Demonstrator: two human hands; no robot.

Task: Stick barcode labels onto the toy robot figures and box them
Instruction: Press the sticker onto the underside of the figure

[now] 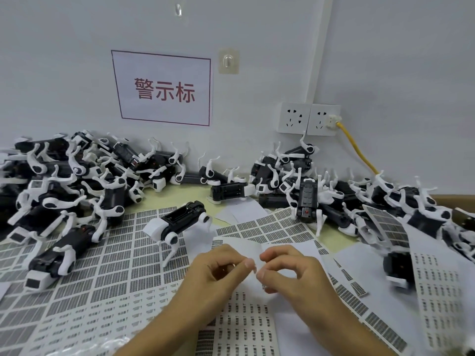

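Observation:
My left hand (218,276) and my right hand (290,276) meet low in the middle, fingertips almost touching. Between them they pinch a small pale label (255,265), hard to make out. One black-and-white toy robot dog (180,222) stands upright on the label sheets just beyond my hands. Barcode label sheets (115,265) cover the table under and around my hands. A heap of toy robots (64,186) lies at the left, and another heap (347,201) at the right.
A wall with a red-lettered sign (164,88) and two sockets (308,119) stands close behind the table. A yellow cable (357,147) runs from the right socket down behind the right heap. A cardboard box edge (452,201) shows at far right.

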